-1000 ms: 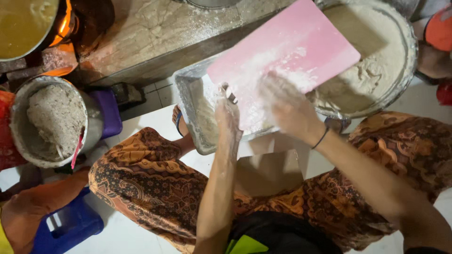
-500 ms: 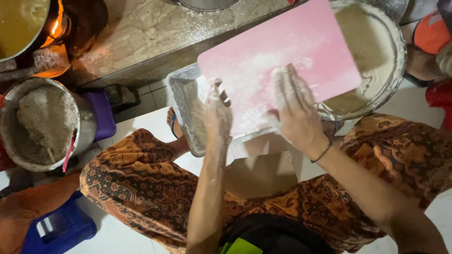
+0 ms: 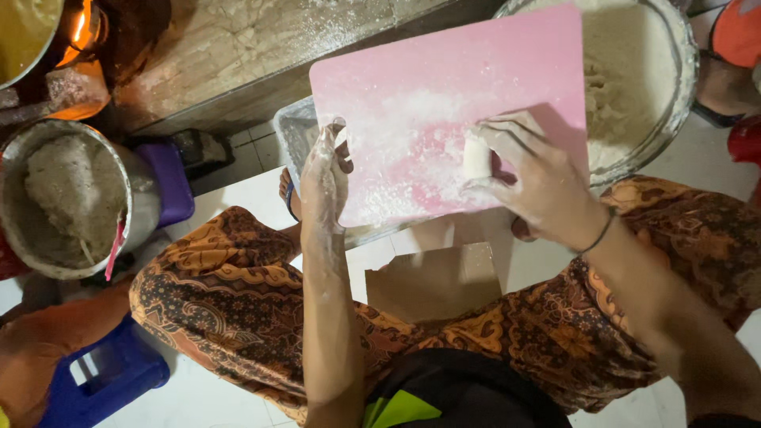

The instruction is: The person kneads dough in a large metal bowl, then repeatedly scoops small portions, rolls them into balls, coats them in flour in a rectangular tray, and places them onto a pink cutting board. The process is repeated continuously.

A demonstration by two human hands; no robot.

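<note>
Pink cutting board [image 3: 444, 103], flour-dusted, resting tilted over a metal tray [image 3: 295, 135] and the rim of a large bowl of dough [image 3: 634, 87]. Left hand [image 3: 323, 178] (floured): fingers curled round the board's near-left edge, gripping it. Right hand [image 3: 531, 178]: closed on a small pale dough piece [image 3: 476, 154], pressed to the board's near-right area. Left of the board: metal pot of greyish mixture [image 3: 63, 198], blue stool [image 3: 103, 380].
</note>
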